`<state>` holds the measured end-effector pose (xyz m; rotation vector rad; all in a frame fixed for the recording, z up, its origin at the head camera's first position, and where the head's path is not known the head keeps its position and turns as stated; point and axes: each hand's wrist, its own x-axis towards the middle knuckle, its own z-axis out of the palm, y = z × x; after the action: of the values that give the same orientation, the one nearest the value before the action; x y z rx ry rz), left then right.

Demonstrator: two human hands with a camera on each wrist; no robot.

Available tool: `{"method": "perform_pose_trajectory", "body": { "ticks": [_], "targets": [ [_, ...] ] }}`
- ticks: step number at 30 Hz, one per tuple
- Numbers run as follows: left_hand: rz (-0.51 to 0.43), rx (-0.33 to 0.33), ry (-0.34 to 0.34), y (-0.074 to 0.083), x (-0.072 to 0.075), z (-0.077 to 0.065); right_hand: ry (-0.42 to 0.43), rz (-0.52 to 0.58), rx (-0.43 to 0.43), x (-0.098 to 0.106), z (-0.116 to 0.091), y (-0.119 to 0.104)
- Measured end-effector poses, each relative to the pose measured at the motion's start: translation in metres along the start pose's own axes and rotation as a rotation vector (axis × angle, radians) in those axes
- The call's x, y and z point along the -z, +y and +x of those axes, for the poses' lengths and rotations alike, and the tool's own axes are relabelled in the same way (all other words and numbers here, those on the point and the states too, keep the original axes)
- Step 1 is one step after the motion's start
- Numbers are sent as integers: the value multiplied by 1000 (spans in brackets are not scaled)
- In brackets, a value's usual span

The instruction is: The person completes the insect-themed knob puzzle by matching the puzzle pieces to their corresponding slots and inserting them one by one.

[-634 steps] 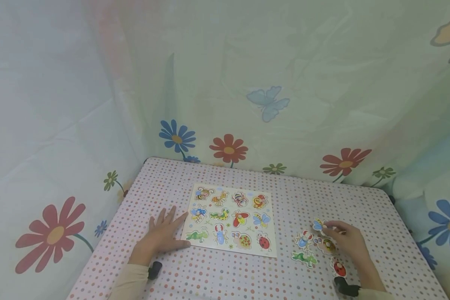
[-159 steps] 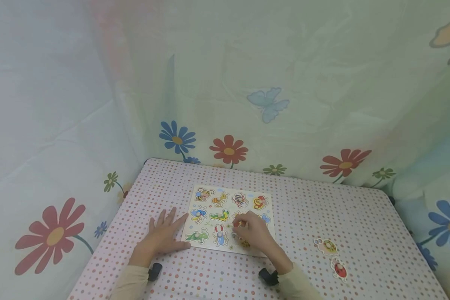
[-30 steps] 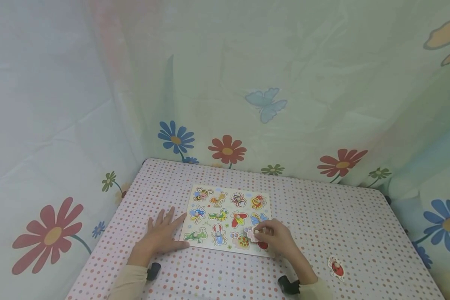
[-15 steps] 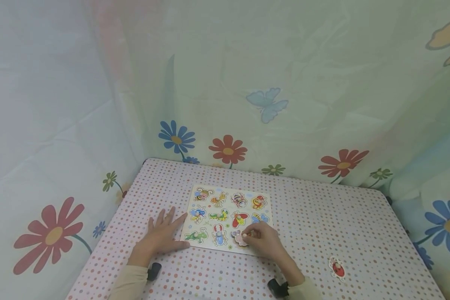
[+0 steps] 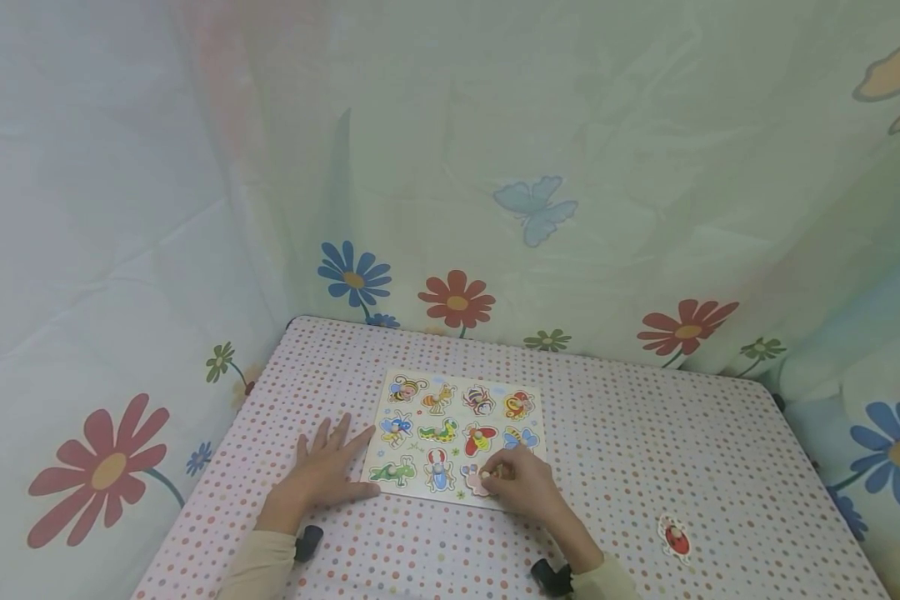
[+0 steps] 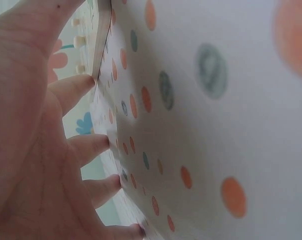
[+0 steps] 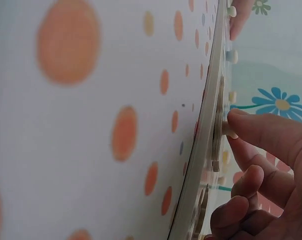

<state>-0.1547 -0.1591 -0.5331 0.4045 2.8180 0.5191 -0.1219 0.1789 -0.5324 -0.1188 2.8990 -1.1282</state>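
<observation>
A wooden peg puzzle board (image 5: 375, 454) with insect pictures lies on the table. My left hand (image 5: 328, 467) rests with spread fingers at its left edge; in the left wrist view one fingertip touches the board's side. My right hand (image 5: 527, 485) pinches the knob (image 7: 229, 131) of a snail puzzle piece (image 5: 474, 480) between thumb and index finger. That piece lies over the snail picture in the board's bottom row, seen edge-on in the right wrist view. My right hand hides the bottom right corner. A ladybug puzzle piece (image 5: 675, 537) lies on the table, right of the board.
Knobbed pieces such as a green grasshopper (image 5: 393, 472), a blue stag beetle (image 5: 440, 472) and a red-winged bug (image 5: 479, 440) sit in the board. The dotted tablecloth (image 5: 630, 417) covers the table, with flowered curtains (image 5: 450, 167) behind and beside it.
Over the earlier frames, several loose pieces went from the table's right side onto the board. In the last second my right hand brought the snail piece left onto its picture. My left hand stayed.
</observation>
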Motion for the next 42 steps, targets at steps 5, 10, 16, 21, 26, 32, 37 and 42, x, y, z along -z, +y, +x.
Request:
{"method": "perform_pose_trajectory", "body": {
  "ticks": [5, 10, 16, 21, 26, 32, 37, 42],
  "targets": [
    [-9, 0, 0, 0, 0, 0, -5, 0, -5, -1, 0, 0],
    [-12, -4, 2, 0, 1, 1, -4, -4, 2, -1, 0, -1],
    [-3, -7, 2, 2, 3, 0, -6, 0, -11, 0, -1, -3],
    [-5, -3, -4, 2, 3, 0, -16, 8, 7, 0, -1, -3],
    [-3, 0, -7, 1, 1, 1, -11, 2, 32, -2, -2, -1],
    [2, 1, -9, -1, 1, 0, -10, -7, 33, -1, -2, -3],
    [2, -1, -6, -1, 1, 1, -4, -41, 48, 0, -2, -5],
    [-2, -2, 0, 0, 0, 1, 3, -114, 64, 0, -1, -8]
  ]
}}
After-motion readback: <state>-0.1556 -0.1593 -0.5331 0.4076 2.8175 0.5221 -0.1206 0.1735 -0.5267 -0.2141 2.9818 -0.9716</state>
